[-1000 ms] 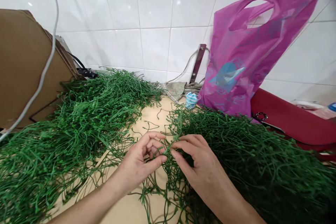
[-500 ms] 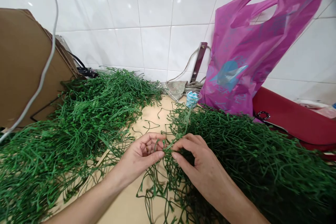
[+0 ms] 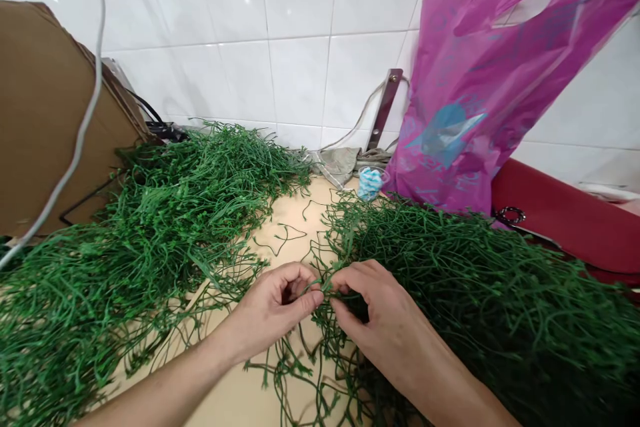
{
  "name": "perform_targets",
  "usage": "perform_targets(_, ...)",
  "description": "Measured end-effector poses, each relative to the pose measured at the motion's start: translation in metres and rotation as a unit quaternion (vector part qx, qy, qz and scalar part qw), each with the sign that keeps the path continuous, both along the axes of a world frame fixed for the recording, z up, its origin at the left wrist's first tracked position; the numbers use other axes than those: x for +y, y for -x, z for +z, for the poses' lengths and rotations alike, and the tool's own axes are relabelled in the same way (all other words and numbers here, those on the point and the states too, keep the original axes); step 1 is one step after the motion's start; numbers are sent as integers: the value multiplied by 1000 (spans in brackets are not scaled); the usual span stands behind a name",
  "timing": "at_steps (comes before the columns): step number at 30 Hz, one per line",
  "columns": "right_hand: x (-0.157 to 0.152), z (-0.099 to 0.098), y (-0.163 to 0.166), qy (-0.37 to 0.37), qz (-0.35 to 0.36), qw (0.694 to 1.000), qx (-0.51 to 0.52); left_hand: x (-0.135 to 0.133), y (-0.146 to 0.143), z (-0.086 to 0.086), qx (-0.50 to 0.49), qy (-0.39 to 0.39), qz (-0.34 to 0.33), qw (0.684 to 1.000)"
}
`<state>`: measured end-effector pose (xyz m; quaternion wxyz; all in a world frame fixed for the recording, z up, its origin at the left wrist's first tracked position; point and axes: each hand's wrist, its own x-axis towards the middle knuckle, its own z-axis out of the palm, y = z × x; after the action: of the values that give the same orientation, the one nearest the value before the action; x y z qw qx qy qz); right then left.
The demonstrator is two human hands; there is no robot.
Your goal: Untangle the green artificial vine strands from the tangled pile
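My left hand has thumb and forefinger pinched together on a thin green plant stem with small tips. Facing it from the right, my right hand also grips that stem between thumb and fingertips. The hands are close together, and the fingers partly hide the stem. Beneath and beside my right hand spreads a dark green heap of such stems. To the left lies another, brighter heap of green stems. Loose stems are scattered between the heaps.
Behind the beige tabletop is a white tiled wall. A clear cup with blue-and-white pieces stands near a pink plastic bag. A red case lies at right. A cardboard box and a hanging white cable are at left.
My left hand has moved slightly right and down, and its fingers have closed more around the stem. My right hand stays beside it. The view has shifted a little.
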<state>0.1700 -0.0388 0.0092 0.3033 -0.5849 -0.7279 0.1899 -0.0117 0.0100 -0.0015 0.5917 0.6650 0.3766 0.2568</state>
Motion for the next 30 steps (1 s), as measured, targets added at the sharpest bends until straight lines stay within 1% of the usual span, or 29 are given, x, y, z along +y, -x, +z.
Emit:
perform_targets(2, 0, -1, -1, -1, 2, 1000, -8, 2, 0, -4, 9, -4, 4, 1000)
perform_targets(4, 1, 0, -3, 18, 7, 1000, 4, 3, 0, -6, 18, 0, 9, 1000)
perform_targets(7, 2, 3, -8, 62, 39, 997, 37, 5, 1, -5, 29, 6, 10, 999)
perform_targets(10, 3, 6, -10, 67, 64, 993, 70, 5, 0, -3, 39, 5, 23, 999)
perform_targets(14, 3, 5, -7, 82, 44, 990, 109, 3, -1, -2, 38, 6, 14, 999)
perform_targets(16, 2, 3, -4, 84, 39, 989, 112, 3, -2, -1, 21, 0, 6, 1000)
perform_targets(18, 1, 1, 0, 53, 36, 994, 84, 2, -4, -1, -1, 4, 6, 1000)
perform_targets(20, 0, -3, 4, -3, 22, 999, 27, 1, -6, -2, -16, 6, 10, 1000)
perform_targets(22, 0, -8, 6, -55, -2, 998, -34, 0, -7, -3, -16, -6, 17, 1000)
perform_targets(24, 0, -12, 7, -89, -18, 993, -70, -1, -8, -5, -13, -14, 22, 1000)
perform_targets(26, 1, -14, 5, -109, -18, 991, -73, -2, -8, -7, -12, -8, 23, 1000)
perform_targets(27, 2, -15, 3, -112, -14, 992, -59, -1, -7, -7, -14, -1, 26, 1000)
perform_targets(30, 4, -14, -3, -88, -10, 996, 19, 0, -6, -7, -26, 16, 40, 999)
